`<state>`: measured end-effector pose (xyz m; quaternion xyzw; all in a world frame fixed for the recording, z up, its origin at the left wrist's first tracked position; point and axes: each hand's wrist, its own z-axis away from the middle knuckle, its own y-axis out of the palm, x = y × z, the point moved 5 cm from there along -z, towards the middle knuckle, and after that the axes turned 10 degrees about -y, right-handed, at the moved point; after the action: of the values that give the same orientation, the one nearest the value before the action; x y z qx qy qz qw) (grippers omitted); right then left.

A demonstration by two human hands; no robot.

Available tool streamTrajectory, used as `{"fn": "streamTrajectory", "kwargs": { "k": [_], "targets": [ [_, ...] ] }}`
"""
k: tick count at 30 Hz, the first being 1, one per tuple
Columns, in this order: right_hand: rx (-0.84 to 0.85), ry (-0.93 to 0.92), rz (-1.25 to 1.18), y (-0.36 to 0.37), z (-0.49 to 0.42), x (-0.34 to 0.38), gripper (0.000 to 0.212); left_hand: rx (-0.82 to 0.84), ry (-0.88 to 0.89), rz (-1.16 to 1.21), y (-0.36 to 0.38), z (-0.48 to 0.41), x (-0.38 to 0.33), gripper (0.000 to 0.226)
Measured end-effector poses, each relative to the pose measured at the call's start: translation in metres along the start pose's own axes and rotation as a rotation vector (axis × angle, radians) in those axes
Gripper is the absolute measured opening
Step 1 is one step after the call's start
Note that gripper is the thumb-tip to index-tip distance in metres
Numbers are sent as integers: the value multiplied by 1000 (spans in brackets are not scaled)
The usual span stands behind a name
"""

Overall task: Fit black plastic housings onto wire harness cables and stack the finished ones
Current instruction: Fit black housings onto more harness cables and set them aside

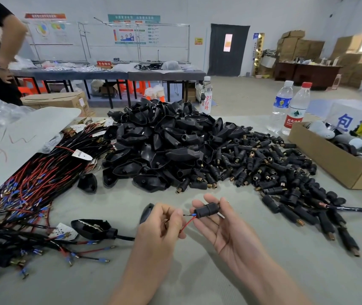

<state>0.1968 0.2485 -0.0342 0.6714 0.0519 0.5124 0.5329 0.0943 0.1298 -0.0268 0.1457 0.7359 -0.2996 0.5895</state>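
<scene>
**Wire ends meeting a black housing at near centre**

Just above the grey table (197, 278): gripping a black cylindrical housing (206, 211) in the right hand (221, 227), palm up, thumb and curled fingers closed round it. Pinching a red wire (187, 223) and a black one in the left hand (162, 225), fingers curled tight, with the blue-sleeved end (194, 215) touching the housing's left end.

Farther back, at centre: heaped black shell housings (158, 137). To their right, spread toward the near side: small black plugs (263, 170) with brass tips. Along the left: bundled wire harnesses (32, 179), red and black. Near left, just beside the left hand: lying flat, a shell already on its cable (94, 228). Far right: a cardboard box (329, 166) and water bottles (296, 108).
</scene>
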Motion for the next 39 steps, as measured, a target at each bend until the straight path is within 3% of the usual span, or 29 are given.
{"fn": "streamTrajectory", "kwargs": {
  "k": [7,18,35,39],
  "targets": [
    [28,39,-48,5,4,-17,41,-27,94,-40,4,2,0,31],
    [11,18,-70,7,5,-10,43,76,92,-10,8,3,-2,18],
    [57,12,-20,8,3,-6,42,79,125,-52,5,-1,1,5],
    [99,-43,130,9,5,-1,40,102,132,-70,7,1,3,24]
  ]
}}
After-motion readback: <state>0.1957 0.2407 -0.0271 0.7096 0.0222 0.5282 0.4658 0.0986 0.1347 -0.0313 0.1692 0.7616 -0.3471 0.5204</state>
